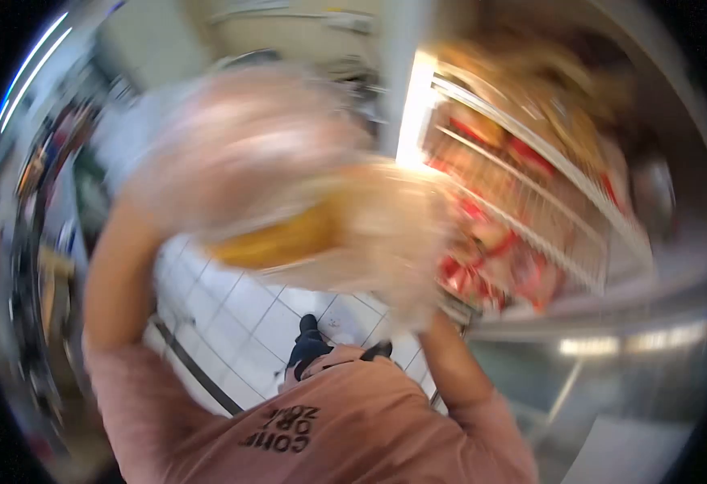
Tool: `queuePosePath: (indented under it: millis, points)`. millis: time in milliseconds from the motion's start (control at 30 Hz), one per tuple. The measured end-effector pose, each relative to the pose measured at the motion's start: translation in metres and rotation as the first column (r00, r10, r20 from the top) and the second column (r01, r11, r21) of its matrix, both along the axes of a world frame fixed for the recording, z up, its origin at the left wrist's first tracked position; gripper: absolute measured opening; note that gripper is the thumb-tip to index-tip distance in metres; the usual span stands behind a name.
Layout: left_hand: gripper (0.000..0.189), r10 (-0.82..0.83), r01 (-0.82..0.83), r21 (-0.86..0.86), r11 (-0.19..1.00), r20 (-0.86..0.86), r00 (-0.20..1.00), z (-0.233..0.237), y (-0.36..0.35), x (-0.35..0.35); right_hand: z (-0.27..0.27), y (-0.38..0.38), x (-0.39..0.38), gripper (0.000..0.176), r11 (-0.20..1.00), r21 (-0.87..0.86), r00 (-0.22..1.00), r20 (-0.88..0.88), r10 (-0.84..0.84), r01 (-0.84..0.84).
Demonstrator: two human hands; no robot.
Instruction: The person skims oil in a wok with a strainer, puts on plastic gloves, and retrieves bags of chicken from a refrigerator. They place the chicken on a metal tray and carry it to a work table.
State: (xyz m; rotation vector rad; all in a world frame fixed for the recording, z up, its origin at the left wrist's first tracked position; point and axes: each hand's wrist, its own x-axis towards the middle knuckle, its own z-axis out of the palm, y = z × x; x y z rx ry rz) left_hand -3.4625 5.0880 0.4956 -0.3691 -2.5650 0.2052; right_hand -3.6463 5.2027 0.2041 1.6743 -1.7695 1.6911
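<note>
Motion blur smears both hands, which look wrapped in thin clear plastic like disposable gloves. My left hand (248,137) is raised at the upper left, over a golden-yellow item (289,234) whose kind I cannot make out. From the other side, my right hand (402,234) grips the item's right end. The item spans the gap between the hands at chest height, above the tiled floor. Individual fingers are not distinct, but both hands appear closed around it.
At my right stands an open lit fridge with white wire shelves (523,194), holding several red-and-clear packages (483,274). A glass-like surface (636,379) lies below it. White floor tiles (265,306) are underfoot. Cluttered shelving (43,194) lines the left.
</note>
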Motion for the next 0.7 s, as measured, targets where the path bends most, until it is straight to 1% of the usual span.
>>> queuePosePath:
  millis: [67, 133, 200, 233, 300, 333, 367, 433, 467, 500, 533, 567, 600, 633, 667, 700]
  points:
    - [0.023, 0.048, -0.046, -0.099, 0.994, 0.017, 0.999, -0.016, -0.02, 0.025, -0.002, -0.052, 0.022, 0.07, 0.987, -0.046, 0.987, 0.029, 0.156, -0.155]
    - [0.022, 0.134, -0.112, -0.152, 0.982, 0.141, 0.981, -0.009, -0.024, 0.042, -0.002, -0.086, 0.044, 0.071, 0.954, -0.082, 0.954, 0.053, 0.294, -0.289]
    - [0.022, 0.257, -0.209, -0.204, 0.956, 0.246, 0.935, -0.008, -0.035, 0.071, -0.006, -0.109, 0.07, 0.071, 0.903, -0.079, 0.895, 0.123, 0.429, -0.422]
    - [0.021, 0.314, -0.255, -0.224, 0.941, 0.291, 0.904, -0.011, -0.043, 0.084, -0.012, -0.115, 0.084, 0.073, 0.861, -0.07, 0.84, 0.193, 0.508, -0.504]
    - [0.026, 0.33, -0.267, -0.267, 0.926, 0.227, 0.916, -0.018, -0.077, 0.112, -0.023, -0.138, 0.113, 0.069, 0.752, -0.093, 0.66, 0.418, 0.624, -0.652]
    - [0.03, 0.338, -0.277, -0.286, 0.917, 0.193, 0.921, -0.022, -0.093, 0.122, -0.029, -0.154, 0.123, 0.067, 0.689, -0.122, 0.545, 0.519, 0.658, -0.715]
    - [0.026, 0.421, -0.358, -0.29, 0.887, 0.196, 0.885, -0.021, -0.104, 0.135, -0.039, -0.165, 0.129, 0.073, 0.756, 0.005, 0.703, 0.373, 0.606, -0.654]
    - [0.024, 0.447, -0.432, -0.164, 0.887, 0.072, 0.891, -0.036, -0.148, 0.162, -0.051, -0.179, 0.154, 0.068, 0.801, 0.11, 0.75, 0.443, 0.491, -0.589]
    - [0.022, 0.468, -0.466, -0.098, 0.88, 0.006, 0.884, -0.047, -0.177, 0.18, -0.047, -0.185, 0.16, 0.063, 0.828, 0.195, 0.819, 0.376, 0.432, -0.526]
    - [0.027, 0.537, -0.538, -0.095, 0.837, -0.039, 0.842, -0.065, -0.221, 0.209, -0.043, -0.19, 0.167, 0.058, 0.847, 0.275, 0.878, 0.301, 0.373, -0.455]
    - [0.031, 0.506, -0.506, -0.031, 0.862, -0.016, 0.863, -0.078, -0.246, 0.219, -0.033, -0.192, 0.171, 0.052, 0.868, 0.357, 0.939, 0.124, 0.322, -0.345]
    - [0.034, 0.495, -0.494, 0.031, 0.869, -0.011, 0.869, -0.088, -0.27, 0.229, -0.014, -0.192, 0.176, 0.043, 0.873, 0.362, 0.944, 0.088, 0.318, -0.328]
    - [0.041, 0.537, -0.537, 0.01, 0.843, -0.044, 0.842, -0.103, -0.294, 0.239, 0.001, -0.196, 0.182, 0.036, 0.873, 0.361, 0.941, 0.043, 0.335, -0.328]
    - [0.042, 0.656, -0.656, 0.06, 0.753, 0.011, 0.754, -0.116, -0.315, 0.243, 0.001, -0.208, 0.192, 0.034, 0.841, 0.458, 0.951, 0.036, 0.307, -0.288]
    - [0.035, 0.71, -0.712, 0.041, 0.701, 0.05, 0.702, -0.14, -0.352, 0.248, 0.001, -0.217, 0.204, 0.031, 0.801, 0.553, 0.965, 0.027, 0.26, -0.231]
    - [0.03, 0.81, -0.832, 0.015, 0.554, 0.224, 0.543, -0.148, -0.365, 0.237, -0.001, -0.223, 0.214, 0.03, 0.801, 0.56, 0.974, 0.053, 0.222, -0.213]
